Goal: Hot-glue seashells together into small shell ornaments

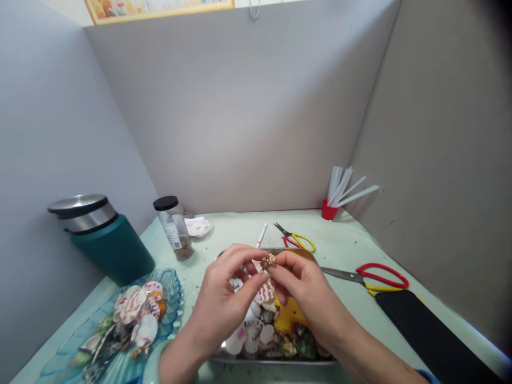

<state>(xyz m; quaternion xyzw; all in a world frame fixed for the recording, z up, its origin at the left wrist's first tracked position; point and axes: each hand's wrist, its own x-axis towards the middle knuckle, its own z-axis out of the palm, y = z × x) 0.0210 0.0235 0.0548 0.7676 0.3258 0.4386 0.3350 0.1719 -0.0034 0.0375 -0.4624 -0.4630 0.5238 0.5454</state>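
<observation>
A small brown-and-cream spiky shell (268,260) is held up between my two hands, over a metal tray (276,362). My left hand (230,285) touches its left side with thumb and fingertips. From the other side, the thumb and index finger of my right hand (302,280) pinch it. Beneath them the tray holds white shells (253,336), a red-striped scallop shell (264,292), dark and green shells (304,344) and a yellow plastic piece (288,316). My hands hide part of the tray.
At left stand a blue shell-shaped dish (174,298) of shells, a teal bottle (114,250) and a black-lidded jar (173,229). Behind lie a white pen (262,235) and small scissors (298,239). Larger scissors (370,277), a black phone-like slab (432,336) and a red cup (329,210) are right.
</observation>
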